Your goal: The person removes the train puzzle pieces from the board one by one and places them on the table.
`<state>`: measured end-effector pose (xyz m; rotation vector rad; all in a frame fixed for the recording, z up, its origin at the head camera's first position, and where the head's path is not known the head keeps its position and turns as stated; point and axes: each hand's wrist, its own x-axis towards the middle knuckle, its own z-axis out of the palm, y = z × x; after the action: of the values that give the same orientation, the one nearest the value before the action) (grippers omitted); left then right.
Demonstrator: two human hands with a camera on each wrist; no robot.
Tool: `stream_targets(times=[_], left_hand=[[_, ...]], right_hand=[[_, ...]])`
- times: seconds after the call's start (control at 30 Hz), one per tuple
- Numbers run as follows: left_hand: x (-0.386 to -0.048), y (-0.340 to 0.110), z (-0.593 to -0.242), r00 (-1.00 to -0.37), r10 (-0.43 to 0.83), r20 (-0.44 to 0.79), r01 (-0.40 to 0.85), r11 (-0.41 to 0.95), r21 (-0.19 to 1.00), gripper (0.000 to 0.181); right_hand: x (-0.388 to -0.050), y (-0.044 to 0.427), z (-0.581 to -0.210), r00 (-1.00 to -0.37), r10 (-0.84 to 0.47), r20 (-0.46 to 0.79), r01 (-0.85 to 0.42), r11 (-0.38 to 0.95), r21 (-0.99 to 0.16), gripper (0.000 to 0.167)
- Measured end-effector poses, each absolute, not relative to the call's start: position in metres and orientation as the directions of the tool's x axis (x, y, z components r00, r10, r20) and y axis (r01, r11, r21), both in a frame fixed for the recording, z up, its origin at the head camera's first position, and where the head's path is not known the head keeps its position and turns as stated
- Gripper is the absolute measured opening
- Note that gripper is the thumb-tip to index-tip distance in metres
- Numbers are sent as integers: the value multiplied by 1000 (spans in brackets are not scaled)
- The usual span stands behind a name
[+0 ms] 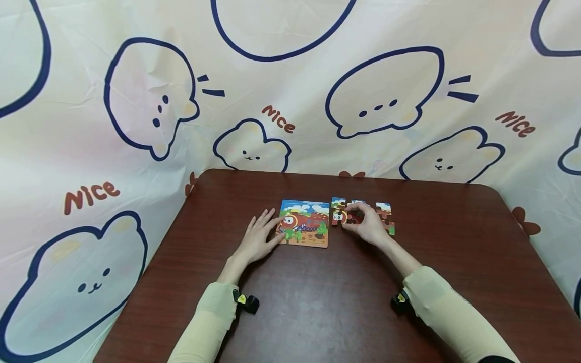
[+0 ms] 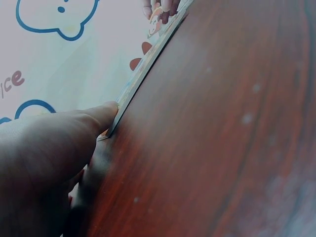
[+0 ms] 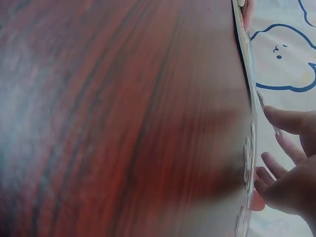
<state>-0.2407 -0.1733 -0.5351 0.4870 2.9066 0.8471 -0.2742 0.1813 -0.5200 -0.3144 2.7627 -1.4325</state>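
Note:
A square picture board (image 1: 308,227) with a red train, a smiling face and blue sky lies flat on the table. At its left edge my left hand (image 1: 256,239) rests, fingers spread, thumb touching the lower corner; the left wrist view shows this thumb (image 2: 104,114) against the board's edge. Just right of the board, my right hand (image 1: 368,227) pinches a puzzle piece (image 1: 338,218) bearing the train's face. In the right wrist view the piece (image 3: 269,112) is tilted between thumb and finger. Other puzzle pieces (image 1: 383,207) lie under and beside that hand, partly hidden by it.
The dark brown wooden table (image 1: 313,302) spreads around the board and pieces. Behind it hangs a pale cloth (image 1: 308,91) with cartoon outlines. A small black camera (image 1: 247,302) sits on the left wrist, another camera (image 1: 400,301) on the right.

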Motion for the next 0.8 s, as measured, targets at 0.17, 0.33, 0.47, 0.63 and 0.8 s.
stream_targets(times=[0.17, 0.33, 0.47, 0.63, 0.8], left_hand=[[-241, -173, -536, -947, 322, 17, 281, 798, 533, 60], [-242, -174, -538, -944, 328, 30, 292, 791, 537, 60], [-242, -174, -539, -944, 328, 36, 294, 787, 543, 60], [-242, -174, -537, -943, 329, 43, 298, 783, 546, 60], [-242, -173, -538, -944, 327, 36, 293, 788, 541, 59]], right_hand=[[-276, 181, -525, -977, -194, 86, -188, 597, -780, 38], [-277, 182, -528, -976, -204, 78, -193, 640, -744, 38], [-276, 182, -528, -977, -202, 66, -188, 682, -706, 38], [-276, 182, -528, -976, -207, 64, -196, 716, -670, 39], [-275, 181, -529, -972, -219, 89, -223, 719, -659, 41]])
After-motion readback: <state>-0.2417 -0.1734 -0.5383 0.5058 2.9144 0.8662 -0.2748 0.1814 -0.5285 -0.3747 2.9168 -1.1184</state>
